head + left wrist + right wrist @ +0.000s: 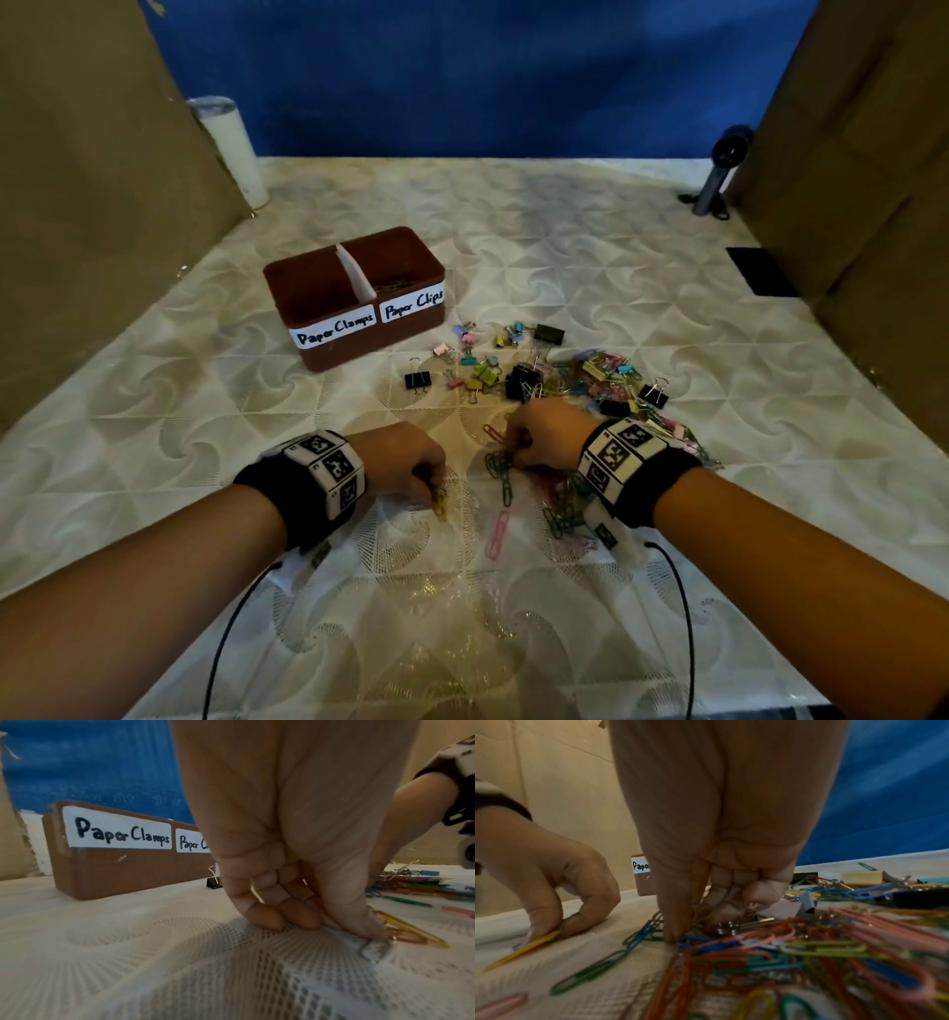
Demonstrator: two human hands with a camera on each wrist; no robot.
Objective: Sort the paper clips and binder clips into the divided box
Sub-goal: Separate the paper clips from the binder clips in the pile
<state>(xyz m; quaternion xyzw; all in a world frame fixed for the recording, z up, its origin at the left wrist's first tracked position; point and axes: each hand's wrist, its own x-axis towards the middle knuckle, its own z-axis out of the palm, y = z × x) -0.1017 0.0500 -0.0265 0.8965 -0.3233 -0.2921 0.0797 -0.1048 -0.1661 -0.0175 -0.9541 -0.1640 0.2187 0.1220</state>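
Note:
A brown divided box [411, 267] stands left of centre, labelled "Paper Clamps" on its left half and "Paper Clips" on its right half, where some clips lie. To its right is a mixed heap of coloured and black binder clips [524, 380] with coloured paper clips [562, 509] spread nearer me. My left hand [431, 488] is down on the cloth, thumb and fingers pinching yellow and orange paper clips [406, 933]. My right hand [516, 452] is at the near edge of the heap, its fingers curled round yellow paper clips [703, 914] and its thumb pressing into the spread.
The tablecloth [513, 642] is white lace. Cardboard walls [92, 205] stand on both sides before a blue backdrop. A white tumbler [233, 149] is at the back left, a grey fan-like device [719, 169] at the back right, and a black pad [760, 272] lies below it.

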